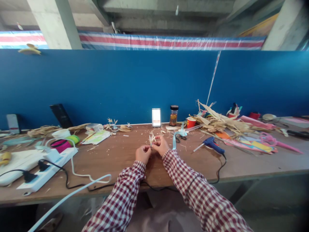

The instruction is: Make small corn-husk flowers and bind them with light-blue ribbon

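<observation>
Both my hands meet above the middle of the table, around a small flower of pale dried husk strips (152, 138) whose pointed petals stick upward. The fingers of my left hand (143, 153) pinch the base of the flower from the left. From the right, my right hand (161, 146) has its thumb and fingers closed at the same base and petals. Fingertips hide the lower end of the flower. Behind the hands, small husk scraps lie on the brown table (125, 161).
To the right lie a blue glue gun (213, 145), pink scissors (272, 141), a red paper cup (191, 122) and a heap of dried husks (217, 124). A lidded jar (173, 116) and a lit phone (156, 117) stand behind. A white power strip (51, 169) with cables occupies the left.
</observation>
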`<state>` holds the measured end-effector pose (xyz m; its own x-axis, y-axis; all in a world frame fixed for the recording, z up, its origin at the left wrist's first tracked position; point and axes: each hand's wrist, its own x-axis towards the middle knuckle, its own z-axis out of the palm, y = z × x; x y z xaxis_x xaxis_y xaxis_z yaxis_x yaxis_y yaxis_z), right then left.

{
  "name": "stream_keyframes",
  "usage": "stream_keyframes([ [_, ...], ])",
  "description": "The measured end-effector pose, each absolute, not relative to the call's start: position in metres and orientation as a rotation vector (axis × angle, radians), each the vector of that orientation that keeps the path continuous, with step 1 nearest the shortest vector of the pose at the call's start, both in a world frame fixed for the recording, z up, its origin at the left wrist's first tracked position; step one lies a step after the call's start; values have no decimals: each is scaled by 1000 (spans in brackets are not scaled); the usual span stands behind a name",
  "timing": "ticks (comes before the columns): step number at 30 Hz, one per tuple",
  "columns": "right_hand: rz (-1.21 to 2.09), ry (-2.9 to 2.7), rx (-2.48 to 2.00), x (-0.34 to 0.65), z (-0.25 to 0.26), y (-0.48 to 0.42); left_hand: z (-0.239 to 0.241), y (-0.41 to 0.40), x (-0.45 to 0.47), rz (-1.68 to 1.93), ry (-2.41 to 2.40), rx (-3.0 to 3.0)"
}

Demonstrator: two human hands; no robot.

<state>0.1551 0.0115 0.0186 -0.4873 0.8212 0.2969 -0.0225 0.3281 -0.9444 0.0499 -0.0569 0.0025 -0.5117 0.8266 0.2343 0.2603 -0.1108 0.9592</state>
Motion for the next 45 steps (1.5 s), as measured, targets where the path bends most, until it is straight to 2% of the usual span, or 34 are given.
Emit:
stream_keyframes([
  [17,1127,-2172,-706,198,46,26,6,-58,50,1701,1707,1118],
  [28,776,-2416,-817,236,49,30,6,-59,50,1715,1735,1124],
  [38,392,-2404,-1033,274,67,39,8,-60,49,1738,1751,1066],
  [45,405,-2282,-1063,318,84,27,6,-60,48,1717,1789,1091],
])
